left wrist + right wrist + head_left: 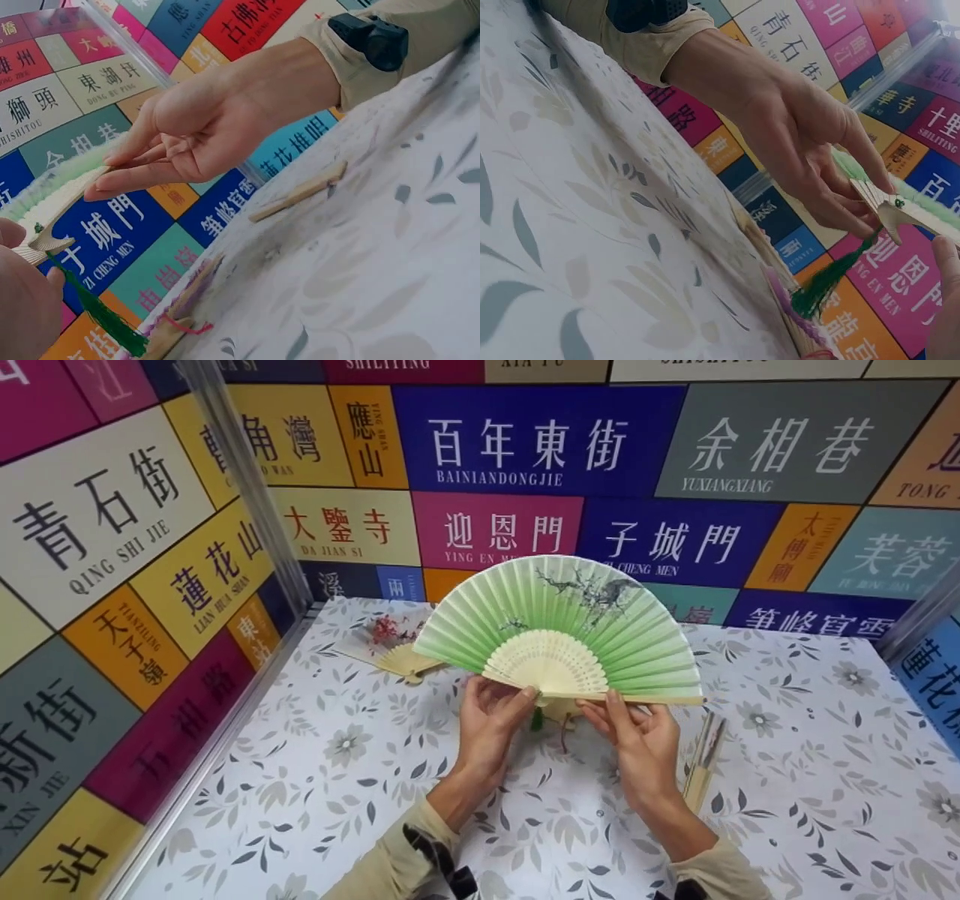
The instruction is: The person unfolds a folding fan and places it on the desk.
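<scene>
A green folding fan [637,637], with a dark blossom branch printed on its leaf and pale pierced ribs, is spread wide above the table. My left hand [487,727] pinches it near the pivot, thumb in front. On the right, my right hand [649,742] pinches the lower guard stick between thumb and fingers. A green tassel [101,311] hangs from the pivot. Behind the hands lies another fan with a red cord [564,735] and a purple edge [791,304], mostly hidden by the green one.
An open fan with red blossoms [397,634] lies at the back left. To the right, partly behind the right hand, is a folded fan [701,772]. A white leaf-patterned cloth [360,810] covers the table. Colourful lettered panels [525,442] stand behind and left.
</scene>
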A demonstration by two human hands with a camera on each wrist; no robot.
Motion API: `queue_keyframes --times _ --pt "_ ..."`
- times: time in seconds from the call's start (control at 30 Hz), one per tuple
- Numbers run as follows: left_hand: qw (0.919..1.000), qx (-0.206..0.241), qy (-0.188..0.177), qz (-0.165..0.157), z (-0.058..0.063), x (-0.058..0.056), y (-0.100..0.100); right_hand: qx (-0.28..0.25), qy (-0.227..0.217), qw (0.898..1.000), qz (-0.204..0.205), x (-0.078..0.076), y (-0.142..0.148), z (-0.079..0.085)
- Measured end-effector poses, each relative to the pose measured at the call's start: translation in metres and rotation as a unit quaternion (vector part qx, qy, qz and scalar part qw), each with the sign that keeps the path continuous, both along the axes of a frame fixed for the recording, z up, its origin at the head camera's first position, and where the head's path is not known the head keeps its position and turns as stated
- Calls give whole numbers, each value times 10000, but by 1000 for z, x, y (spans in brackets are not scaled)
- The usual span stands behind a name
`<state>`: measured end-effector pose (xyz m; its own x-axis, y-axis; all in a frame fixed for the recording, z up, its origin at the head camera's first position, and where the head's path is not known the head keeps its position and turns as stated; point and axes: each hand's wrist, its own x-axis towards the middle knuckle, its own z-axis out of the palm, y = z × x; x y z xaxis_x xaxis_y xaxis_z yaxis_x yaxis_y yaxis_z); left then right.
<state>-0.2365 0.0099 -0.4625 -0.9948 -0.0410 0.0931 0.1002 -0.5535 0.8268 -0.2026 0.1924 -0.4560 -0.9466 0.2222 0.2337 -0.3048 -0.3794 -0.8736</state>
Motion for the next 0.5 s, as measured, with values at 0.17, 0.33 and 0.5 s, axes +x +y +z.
queue_keyframes --times 0.17,0.33,0.5 --pt "9998 -180 -20 120 -6 9 -12 33 -49 9997 220 3 -15 -5" --pt "9991 -253 -193 285 -9 15 -26 -31 -216 9990 401 5 -26 -10" --pt "9982 -352 -333 358 -14 19 -41 2 -478 9975 513 5 -34 -16"
